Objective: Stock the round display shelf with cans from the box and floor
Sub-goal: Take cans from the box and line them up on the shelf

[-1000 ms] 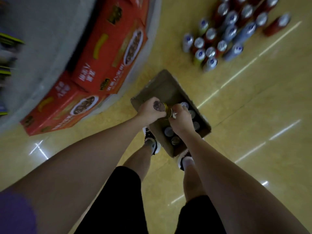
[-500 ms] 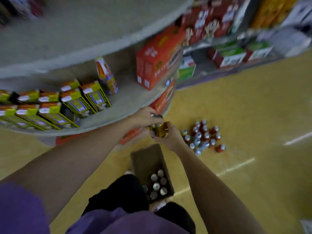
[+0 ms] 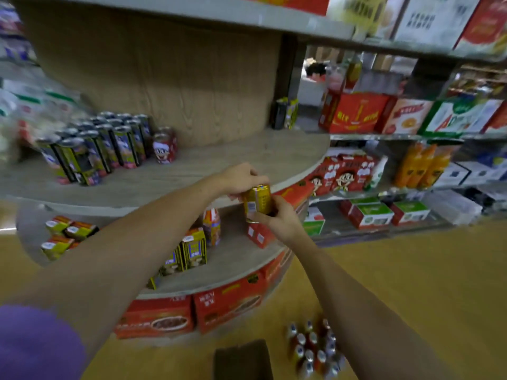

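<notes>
Gripping gold can, both hands' grip, beside bare shelf edge.

A single head-worn wide-angle view looks forward and slightly down, close to the round grey wood-grain display shelf, with the yellow floor at the frame's bottom.

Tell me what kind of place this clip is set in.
Most likely a grocery shop or supermarket aisle: a round display shelf stocked with cans, wall shelving full of boxed goods, and loose cans on the floor.
</notes>
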Tool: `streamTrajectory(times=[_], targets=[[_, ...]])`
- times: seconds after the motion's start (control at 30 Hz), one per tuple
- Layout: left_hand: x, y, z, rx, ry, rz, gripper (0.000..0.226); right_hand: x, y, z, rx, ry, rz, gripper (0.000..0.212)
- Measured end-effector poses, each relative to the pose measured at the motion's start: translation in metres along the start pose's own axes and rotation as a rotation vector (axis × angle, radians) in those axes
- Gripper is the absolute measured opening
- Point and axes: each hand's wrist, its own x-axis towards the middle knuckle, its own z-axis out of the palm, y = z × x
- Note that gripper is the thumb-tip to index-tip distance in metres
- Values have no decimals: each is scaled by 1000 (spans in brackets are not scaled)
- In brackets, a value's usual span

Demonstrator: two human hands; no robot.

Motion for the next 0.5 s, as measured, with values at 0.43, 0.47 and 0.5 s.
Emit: streamTrajectory(times=[0.43, 0.47, 0.5], targets=[[5, -50, -154, -418, 69, -2, 61, 91, -128, 78, -83, 290, -237, 68], [9, -56, -165, -497, 38, -2, 56, 101, -134, 87, -85, 341, -246, 69], [14, -63, -177, -536, 21, 4, 49, 111, -141, 96, -76, 374, -246, 71]])
